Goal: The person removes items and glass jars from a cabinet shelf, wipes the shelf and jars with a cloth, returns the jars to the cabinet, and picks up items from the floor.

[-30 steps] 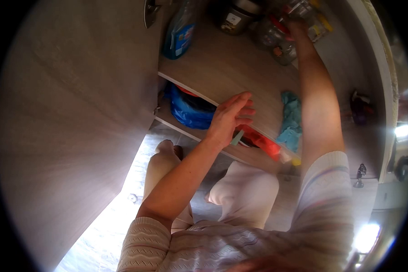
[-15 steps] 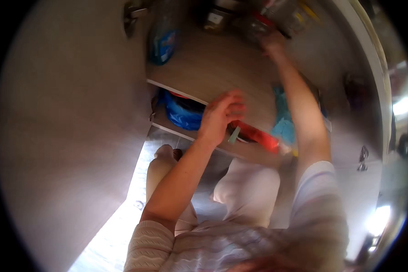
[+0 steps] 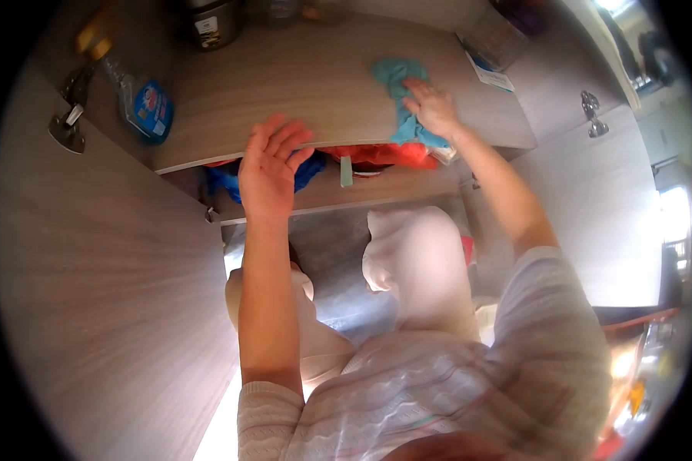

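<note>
A crumpled teal cloth [image 3: 401, 74] lies on the wooden cupboard shelf [image 3: 284, 84], its near end hanging over the front edge. My right hand [image 3: 435, 111] is on the cloth, palm down, with its fingers bent over the fabric. Above the left part of the shelf's front edge, my left hand [image 3: 271, 169] is raised with the fingers apart and nothing in it. Below it, a blue plastic bag [image 3: 309, 170] and a red bag [image 3: 384, 156] show in the lower compartment.
A spray bottle of blue liquid [image 3: 151, 111] stands at the shelf's left side. A dark labelled jar [image 3: 211, 27] is at the back, and a clear container [image 3: 490, 38] at the right. Open cupboard doors [image 3: 108, 284] flank me on both sides.
My right hand has left the red-lidded jar at the back and come down onto the teal cloth. My left hand has turned more upright. The camera view has shifted to the right.
</note>
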{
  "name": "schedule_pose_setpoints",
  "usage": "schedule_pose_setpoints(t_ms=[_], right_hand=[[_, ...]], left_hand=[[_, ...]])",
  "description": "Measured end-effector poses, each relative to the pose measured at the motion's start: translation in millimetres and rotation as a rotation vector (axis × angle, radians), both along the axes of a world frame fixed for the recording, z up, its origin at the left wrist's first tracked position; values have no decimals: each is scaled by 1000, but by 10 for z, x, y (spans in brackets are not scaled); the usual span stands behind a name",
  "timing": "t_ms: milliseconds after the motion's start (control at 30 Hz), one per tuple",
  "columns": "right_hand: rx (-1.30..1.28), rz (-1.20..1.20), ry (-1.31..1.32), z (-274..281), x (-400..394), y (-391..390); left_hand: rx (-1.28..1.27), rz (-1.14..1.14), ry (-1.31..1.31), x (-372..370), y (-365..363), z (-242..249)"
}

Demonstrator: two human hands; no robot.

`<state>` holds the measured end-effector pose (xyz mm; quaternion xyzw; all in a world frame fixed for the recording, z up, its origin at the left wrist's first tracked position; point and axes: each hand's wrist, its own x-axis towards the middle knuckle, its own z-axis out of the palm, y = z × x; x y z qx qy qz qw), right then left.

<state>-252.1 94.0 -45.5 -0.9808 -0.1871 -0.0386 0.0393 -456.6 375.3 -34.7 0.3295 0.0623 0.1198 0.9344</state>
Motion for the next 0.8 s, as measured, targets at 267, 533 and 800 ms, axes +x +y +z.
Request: schedule_pose_setpoints(t_ms=[267, 533, 800], right_hand=[[161, -365, -230, -528, 355, -1490], [647, 138, -283, -22, -898, 293], [1064, 201, 621, 367, -2275, -880]], left_hand=[[-38, -43, 6, 95, -84, 1], [199, -234, 171, 383, -521, -86], [689, -711, -71, -114, -1632, -272]])
